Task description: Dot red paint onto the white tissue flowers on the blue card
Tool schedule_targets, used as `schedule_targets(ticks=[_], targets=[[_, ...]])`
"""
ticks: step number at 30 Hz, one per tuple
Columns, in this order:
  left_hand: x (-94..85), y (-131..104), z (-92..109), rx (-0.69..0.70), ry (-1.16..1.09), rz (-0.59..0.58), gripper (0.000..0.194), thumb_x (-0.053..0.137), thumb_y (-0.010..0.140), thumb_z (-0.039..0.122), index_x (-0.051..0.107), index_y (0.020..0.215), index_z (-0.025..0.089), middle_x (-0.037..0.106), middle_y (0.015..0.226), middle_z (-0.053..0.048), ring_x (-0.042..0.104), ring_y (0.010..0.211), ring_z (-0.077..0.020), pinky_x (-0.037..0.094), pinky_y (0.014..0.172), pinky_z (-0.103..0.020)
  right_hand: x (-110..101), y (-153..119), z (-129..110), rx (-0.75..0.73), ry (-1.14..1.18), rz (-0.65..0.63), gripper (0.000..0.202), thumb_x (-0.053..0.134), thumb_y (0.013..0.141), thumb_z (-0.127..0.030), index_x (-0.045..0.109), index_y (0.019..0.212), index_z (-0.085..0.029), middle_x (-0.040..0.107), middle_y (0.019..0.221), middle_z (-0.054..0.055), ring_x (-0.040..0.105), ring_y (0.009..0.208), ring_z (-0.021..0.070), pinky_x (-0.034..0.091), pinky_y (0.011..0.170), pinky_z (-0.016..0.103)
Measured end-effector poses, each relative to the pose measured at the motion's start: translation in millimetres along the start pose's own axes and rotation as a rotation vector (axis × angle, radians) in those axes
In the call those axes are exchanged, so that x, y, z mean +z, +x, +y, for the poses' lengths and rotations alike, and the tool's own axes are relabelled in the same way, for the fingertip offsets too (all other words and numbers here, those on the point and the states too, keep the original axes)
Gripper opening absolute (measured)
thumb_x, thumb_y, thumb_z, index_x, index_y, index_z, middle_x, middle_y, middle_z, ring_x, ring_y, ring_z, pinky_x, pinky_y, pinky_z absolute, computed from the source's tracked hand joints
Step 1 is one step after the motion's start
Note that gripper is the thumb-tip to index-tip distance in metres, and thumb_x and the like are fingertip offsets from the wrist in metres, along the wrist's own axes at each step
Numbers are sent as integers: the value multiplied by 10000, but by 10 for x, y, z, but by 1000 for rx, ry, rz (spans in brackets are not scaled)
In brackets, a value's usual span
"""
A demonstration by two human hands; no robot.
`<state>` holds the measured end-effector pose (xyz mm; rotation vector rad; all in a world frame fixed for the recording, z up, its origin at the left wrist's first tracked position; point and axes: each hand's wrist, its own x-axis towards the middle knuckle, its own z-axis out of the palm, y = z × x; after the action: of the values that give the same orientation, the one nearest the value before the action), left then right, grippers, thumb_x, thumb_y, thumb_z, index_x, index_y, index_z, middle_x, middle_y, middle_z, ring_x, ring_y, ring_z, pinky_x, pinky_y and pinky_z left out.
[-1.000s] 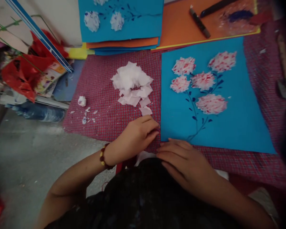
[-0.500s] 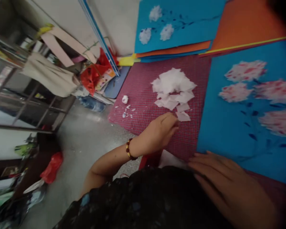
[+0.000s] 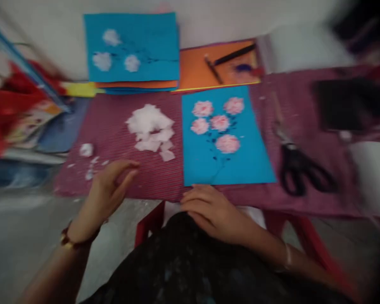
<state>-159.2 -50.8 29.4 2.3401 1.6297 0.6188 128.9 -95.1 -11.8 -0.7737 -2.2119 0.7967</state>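
Observation:
My left hand (image 3: 114, 188) hovers by the table's front edge, thumb and fingers apart, with nothing visible between them. Close to its fingers lie small white paper scraps (image 3: 90, 172) and a white crumpled ball (image 3: 86, 149). Farther in is a pile of white paper pieces (image 3: 150, 124), a few loose ones on its near side. My right hand (image 3: 213, 213) rests with fingers extended at the table edge, just below a blue sheet (image 3: 196, 169). Pink-and-white paper flowers (image 3: 227, 144) and dark painted leaves and stems cover part of that sheet.
Black-handled scissors (image 3: 299, 166) lie right of the blue sheet. Behind it are orange sheets (image 3: 190, 67) bearing pens, and a stack topped by a blue card (image 3: 161, 31) with white flowers. A red stool (image 3: 148, 221) shows below the table. The right side is blurred.
The view has swung to the right, bringing the scissors and pens into sight. My left hand has moved left from the paper pile, and its fingers have spread. My right hand stays near the blue sheet.

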Motion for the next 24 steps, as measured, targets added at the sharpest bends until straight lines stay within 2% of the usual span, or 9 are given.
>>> schedule_targets(ticks=[2,4,7,10,13,16,20,24], targets=[[224,29,169,99,-28,-38,289,540,900,302,576,1187,301,678,1105,-71,645,1021,-266,523,894,-457,-154,-80,-20,10,8,38,171,514,913,-162,653,1012,-163,708,1000,47,629,990,140,468,992,354],[458,56,433,209,-60,-87,369,535,901,284,523,1267,325,661,1147,-70,630,1059,-272,527,913,-462,-330,-221,-34,62,-19,86,160,518,911,-157,647,1006,-159,707,980,48,629,968,139,489,942,333],[752,117,858,356,-68,-181,364,527,915,238,509,1278,268,635,1205,-94,604,1101,-261,518,947,-453,-612,-504,-7,208,-97,172,168,515,911,-141,638,1022,-172,706,989,52,634,956,140,505,878,311],[944,222,1138,469,-50,-255,271,513,930,213,557,1197,194,614,1243,-122,575,1136,-256,503,970,-444,-882,-809,121,369,-182,272,176,509,914,-139,642,1019,-186,707,957,48,648,916,142,519,837,305],[1033,351,1261,526,-12,-304,244,511,936,218,584,1161,162,590,1280,-127,539,1167,-266,482,989,-452,-1104,-1042,272,519,-316,379,164,517,911,-162,650,998,-206,708,936,45,657,904,167,521,836,339],[1057,481,1344,562,78,-317,269,524,927,204,587,1183,149,574,1303,-130,507,1198,-291,423,1034,-497,-1246,-1129,369,603,-433,432,143,545,896,-178,653,984,-211,701,946,56,641,943,198,501,869,379],[1102,637,1576,648,186,-308,271,537,904,164,592,1169,139,596,1252,-119,521,1138,-282,404,1017,-473,-1289,-1092,444,604,-470,325,133,572,879,-181,658,977,-204,680,979,70,609,969,225,472,876,411],[1215,735,1855,676,302,-304,104,548,879,153,619,954,154,640,984,-90,560,905,-262,454,780,-411,-1255,-1075,506,590,-506,219,133,593,868,-198,674,973,-205,657,985,68,579,964,236,442,852,403]])
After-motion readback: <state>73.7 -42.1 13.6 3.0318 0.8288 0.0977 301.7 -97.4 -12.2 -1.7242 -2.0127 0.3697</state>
